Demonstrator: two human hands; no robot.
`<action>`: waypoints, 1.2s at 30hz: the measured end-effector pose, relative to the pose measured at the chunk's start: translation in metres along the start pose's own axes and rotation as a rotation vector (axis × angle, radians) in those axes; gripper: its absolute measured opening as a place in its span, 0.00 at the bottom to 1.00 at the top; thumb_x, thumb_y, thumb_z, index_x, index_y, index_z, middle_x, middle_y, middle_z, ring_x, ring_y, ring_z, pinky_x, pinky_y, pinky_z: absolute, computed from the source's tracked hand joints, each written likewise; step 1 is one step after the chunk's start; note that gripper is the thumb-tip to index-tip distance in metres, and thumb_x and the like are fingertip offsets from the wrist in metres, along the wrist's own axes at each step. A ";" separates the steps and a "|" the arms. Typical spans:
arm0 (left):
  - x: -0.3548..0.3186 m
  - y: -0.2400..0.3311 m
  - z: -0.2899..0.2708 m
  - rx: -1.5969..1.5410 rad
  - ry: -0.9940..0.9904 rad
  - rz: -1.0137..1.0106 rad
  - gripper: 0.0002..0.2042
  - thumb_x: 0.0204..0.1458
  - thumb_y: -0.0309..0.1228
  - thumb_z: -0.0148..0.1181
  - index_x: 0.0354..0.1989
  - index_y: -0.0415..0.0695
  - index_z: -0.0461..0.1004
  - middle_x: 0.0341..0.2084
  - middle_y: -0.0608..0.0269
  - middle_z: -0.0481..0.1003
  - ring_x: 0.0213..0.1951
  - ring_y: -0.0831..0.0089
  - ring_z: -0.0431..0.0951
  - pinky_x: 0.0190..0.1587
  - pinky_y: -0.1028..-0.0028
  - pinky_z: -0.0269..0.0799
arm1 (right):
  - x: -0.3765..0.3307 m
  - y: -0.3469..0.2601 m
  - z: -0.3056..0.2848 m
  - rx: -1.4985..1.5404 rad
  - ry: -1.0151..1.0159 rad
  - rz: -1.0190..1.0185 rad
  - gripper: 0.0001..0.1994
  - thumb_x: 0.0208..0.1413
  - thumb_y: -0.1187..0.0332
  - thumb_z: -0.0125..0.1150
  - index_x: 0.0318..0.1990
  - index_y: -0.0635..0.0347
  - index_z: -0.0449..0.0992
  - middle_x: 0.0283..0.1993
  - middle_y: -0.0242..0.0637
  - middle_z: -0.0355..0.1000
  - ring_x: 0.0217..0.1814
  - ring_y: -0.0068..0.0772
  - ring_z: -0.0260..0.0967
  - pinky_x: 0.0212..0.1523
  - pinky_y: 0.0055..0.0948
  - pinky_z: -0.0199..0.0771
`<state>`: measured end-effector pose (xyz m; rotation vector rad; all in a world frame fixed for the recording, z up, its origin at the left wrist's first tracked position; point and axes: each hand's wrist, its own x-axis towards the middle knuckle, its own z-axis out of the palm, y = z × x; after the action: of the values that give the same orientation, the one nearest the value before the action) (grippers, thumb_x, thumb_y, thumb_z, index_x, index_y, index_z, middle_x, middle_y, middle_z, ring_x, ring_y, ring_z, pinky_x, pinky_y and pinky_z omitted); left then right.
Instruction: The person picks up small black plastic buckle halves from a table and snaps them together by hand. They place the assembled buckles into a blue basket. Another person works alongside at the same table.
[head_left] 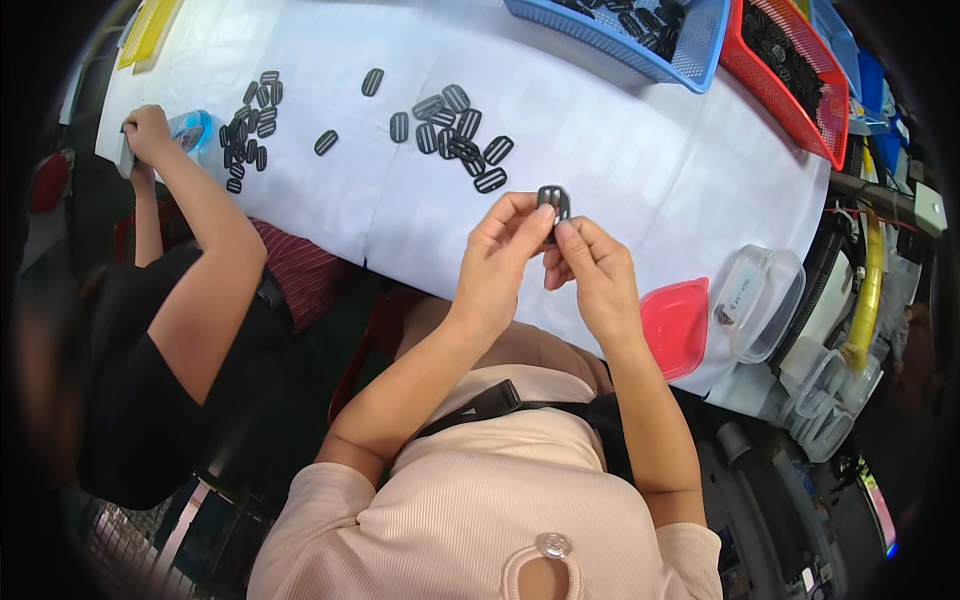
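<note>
Between my hands, above the near edge of the white-covered table, is a black strap slider buckle (553,194) with slots through it. My left hand (498,250) pinches its left and lower side between thumb and fingers. On the other side, the thumb and fingertips of my right hand (600,268) close on its lower right edge. Just beyond, to the left, lies a loose heap of similar black slider buckles (468,124), some overlapping. Two or so single ones, such as a lone buckle (326,142), lie apart from the heap.
A co-worker's hand (150,135) is at the table's left end, near another pile of buckles (240,135). Blue (640,62) and red baskets (835,150) of black parts stand at the back right. A red lid (675,325) and clear plastic container (775,310) lie right of me.
</note>
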<state>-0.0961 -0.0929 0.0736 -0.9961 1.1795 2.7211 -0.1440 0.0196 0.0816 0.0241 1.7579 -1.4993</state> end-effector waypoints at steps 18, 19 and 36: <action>-0.007 0.011 -0.028 0.265 -0.048 -0.043 0.15 0.60 0.29 0.43 0.54 0.40 0.62 0.40 0.58 0.71 0.25 0.83 0.62 0.26 0.84 0.60 | -0.090 -0.152 -0.040 -0.154 -0.404 -0.813 0.08 0.47 0.77 0.56 0.37 0.65 0.75 0.33 0.41 0.69 0.30 0.34 0.66 0.31 0.26 0.64; -0.005 0.015 -0.027 0.258 -0.035 -0.037 0.16 0.60 0.29 0.42 0.55 0.39 0.61 0.42 0.57 0.71 0.26 0.83 0.63 0.28 0.83 0.60 | -0.086 -0.150 -0.043 -0.146 -0.420 -0.832 0.09 0.47 0.77 0.56 0.38 0.65 0.75 0.33 0.42 0.69 0.31 0.34 0.66 0.32 0.26 0.64; -0.027 0.030 0.003 0.561 0.032 0.069 0.09 0.61 0.30 0.41 0.33 0.39 0.66 0.16 0.65 0.70 0.16 0.85 0.63 0.19 0.82 0.58 | -0.025 -0.018 0.011 -1.355 0.265 -0.727 0.26 0.45 0.72 0.55 0.56 0.59 0.67 0.50 0.32 0.62 0.46 0.31 0.61 0.49 0.48 0.57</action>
<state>-0.0841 -0.1065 0.1101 -0.9237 1.8588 2.1988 -0.1299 0.0170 0.1109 -1.2361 2.8276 -0.3984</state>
